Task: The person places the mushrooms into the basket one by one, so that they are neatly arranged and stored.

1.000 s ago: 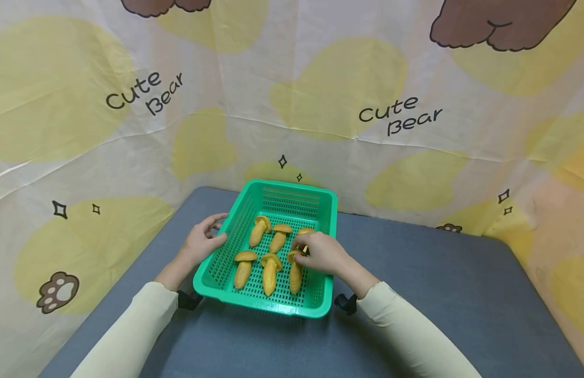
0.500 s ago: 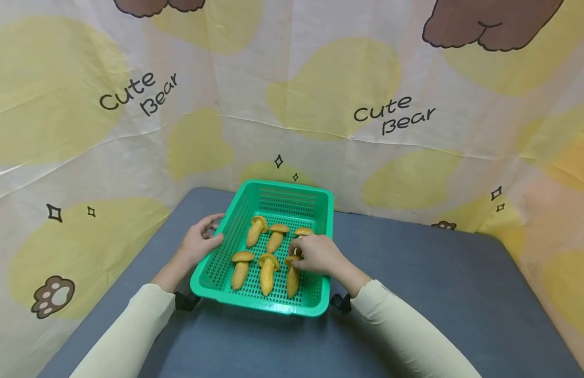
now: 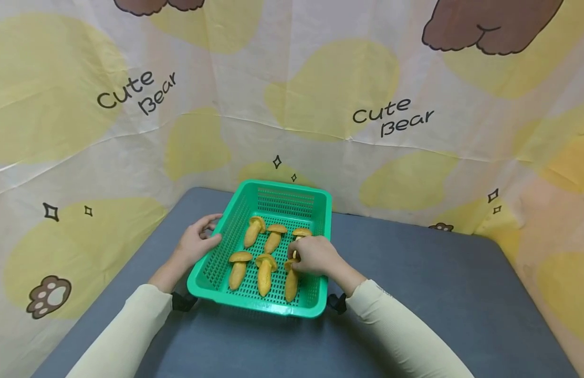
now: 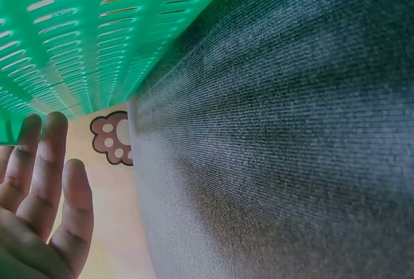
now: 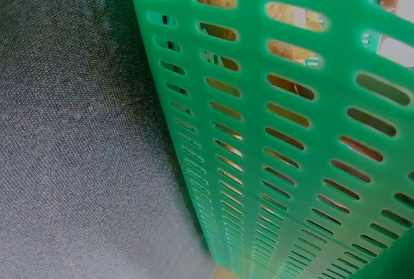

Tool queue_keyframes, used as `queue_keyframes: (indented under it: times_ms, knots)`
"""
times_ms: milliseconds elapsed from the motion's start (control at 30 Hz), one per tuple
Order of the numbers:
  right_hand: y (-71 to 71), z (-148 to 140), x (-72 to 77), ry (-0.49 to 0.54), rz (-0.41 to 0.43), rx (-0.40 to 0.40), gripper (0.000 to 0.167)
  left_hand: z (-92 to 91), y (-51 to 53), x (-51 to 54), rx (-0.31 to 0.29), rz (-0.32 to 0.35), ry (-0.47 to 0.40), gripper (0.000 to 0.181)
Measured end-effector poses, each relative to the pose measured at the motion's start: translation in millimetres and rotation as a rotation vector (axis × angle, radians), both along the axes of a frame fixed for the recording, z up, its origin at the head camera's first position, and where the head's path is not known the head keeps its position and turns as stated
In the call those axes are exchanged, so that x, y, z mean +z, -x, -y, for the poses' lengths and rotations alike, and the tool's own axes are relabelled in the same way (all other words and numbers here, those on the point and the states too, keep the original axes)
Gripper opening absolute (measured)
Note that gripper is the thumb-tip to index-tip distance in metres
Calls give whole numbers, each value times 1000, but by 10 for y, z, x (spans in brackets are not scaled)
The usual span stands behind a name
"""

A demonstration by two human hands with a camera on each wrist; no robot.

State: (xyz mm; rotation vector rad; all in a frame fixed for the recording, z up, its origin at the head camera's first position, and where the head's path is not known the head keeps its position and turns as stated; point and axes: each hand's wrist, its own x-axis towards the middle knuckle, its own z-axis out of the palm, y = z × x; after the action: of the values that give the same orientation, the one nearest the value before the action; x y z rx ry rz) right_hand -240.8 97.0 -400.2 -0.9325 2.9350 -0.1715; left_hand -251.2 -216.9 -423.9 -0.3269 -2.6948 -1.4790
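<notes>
A green perforated plastic basket (image 3: 211, 298) holds several yellow-brown mushrooms laid in two rows. My right hand (image 3: 315, 255) reaches inside over the right wall and pinches the near-right mushroom (image 3: 291, 286) near its cap, partly covering it. Beyond that hand another mushroom (image 3: 301, 232) shows mostly its cap. Two more in the near row, a middle mushroom (image 3: 264, 275) and a left mushroom (image 3: 238, 270), lie with caps pointing away. At the basket's left side is my left hand (image 3: 196, 244); in the left wrist view its loosely extended fingers (image 4: 48, 169) lie against the outer wall.
The basket stands on a grey cloth-covered table (image 3: 415, 294). A patterned curtain (image 3: 320, 94) hangs close behind the table and along its left and right sides. Through the basket's slotted wall (image 5: 291, 130), parts of the contents show in the right wrist view.
My right hand has drawn the near-right mushroom slightly toward the basket's near edge. My left hand stays at the left side. The whole head view has shifted a little.
</notes>
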Motion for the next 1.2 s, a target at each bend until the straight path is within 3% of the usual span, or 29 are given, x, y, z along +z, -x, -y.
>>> queue_keyframes:
  times_ms: [267, 533, 767, 867, 967, 1067, 1200]
  knots:
    - [33, 35, 14, -14, -3, 5, 10, -6, -45, 107, 4, 17, -2, 55]
    - [47, 0, 3, -22, -3, 4, 10, 29, 28, -50, 0, -4, -18, 56]
    - [32, 9, -20, -26, 0, -20, 9, -99, -167, 266, -6, 20, -11, 54]
    - [23, 22, -12, -29, -7, -22, 9, -110, -186, 308, -4, 21, -9, 53]
    - [15, 40, -1, -38, -14, -22, 10, -63, -131, 234, -5, 29, -21, 54]
    - [14, 58, -2, -44, -16, -14, 10, 19, -48, 90, 2, 38, -21, 55]
    - [31, 59, 11, -48, -12, 3, 13, 94, 39, -55, 8, 35, 25, 55]
